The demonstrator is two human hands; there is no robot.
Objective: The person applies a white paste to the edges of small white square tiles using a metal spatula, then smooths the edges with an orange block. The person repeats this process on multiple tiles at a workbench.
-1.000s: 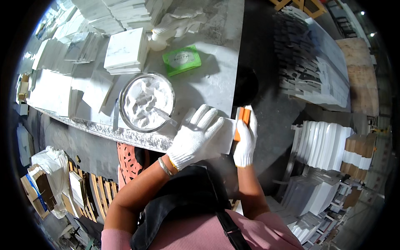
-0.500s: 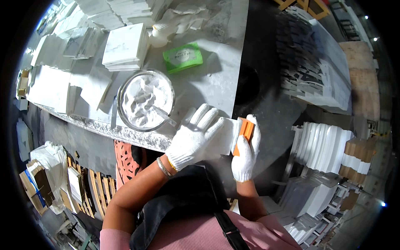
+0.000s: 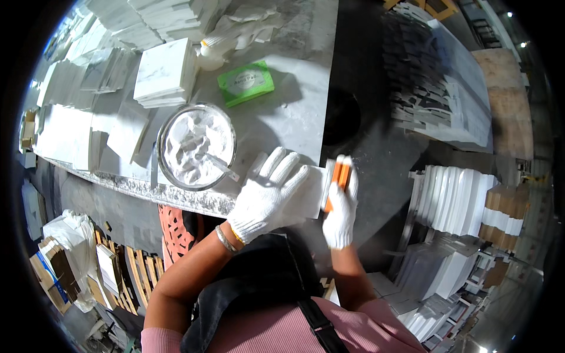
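One flat green package with a pale oval label lies on the grey stone counter, near its far part, just beyond a round metal bowl full of white paste. A thin tool rests in the paste, its handle sticking out over the bowl's near rim. Left of the package sits a stack of square white tiles, and more white tiles spread along the counter's left side.

Both hands wear white knit gloves. The left hand lies flat with its fingers spread wide apart, pressing down on a white tile at the counter's near edge. The right hand is closed around an orange block, holding it against the tile's right edge; the block stands upright between thumb and fingers.

Beyond the counter, to the right, ranks of white slabs stand on edge, and brown cardboard is stacked beside them.
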